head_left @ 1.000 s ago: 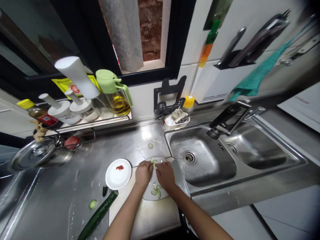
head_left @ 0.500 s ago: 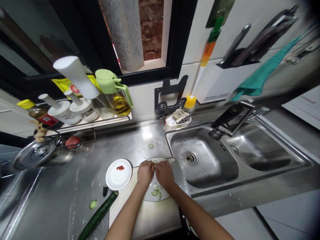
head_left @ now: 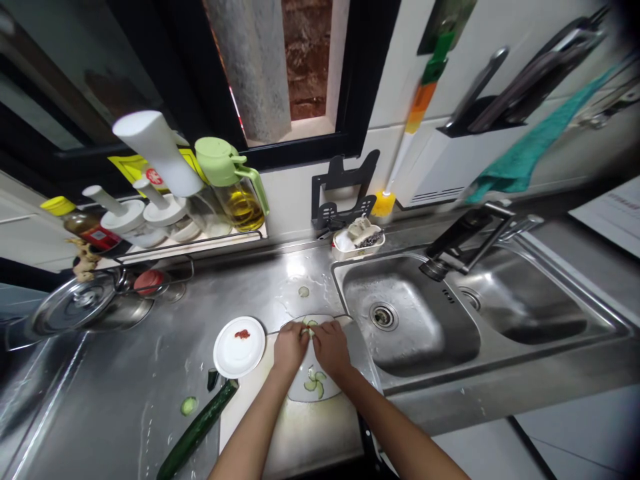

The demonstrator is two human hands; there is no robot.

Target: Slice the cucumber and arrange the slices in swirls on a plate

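A pale plate [head_left: 329,391] with a dark rim rests on the cutting board [head_left: 240,413]. Over its far end, my left hand [head_left: 291,345] and my right hand [head_left: 331,345] meet with fingers bent and fingertips together. Pale green cucumber slices [head_left: 311,324] show between and just beyond the fingertips; the fingers partly cover them. Both hands are closed on a slice there. On the near half of the plate, several cucumber slices [head_left: 315,384] fan out like a flower. To the left stands a round white plate [head_left: 235,357] with a small red heap [head_left: 243,334] on it.
A cut cucumber [head_left: 197,430], a dark green end piece [head_left: 213,379] and a cucumber slice [head_left: 189,405] lie on the left. A double sink [head_left: 405,320] with a black faucet [head_left: 453,243] is at right. A condiment shelf [head_left: 200,243] runs along the wall.
My hands stay over the plate's far end, with the fingertips shifting slightly and a little more green showing between them. The whole view has shifted slightly.
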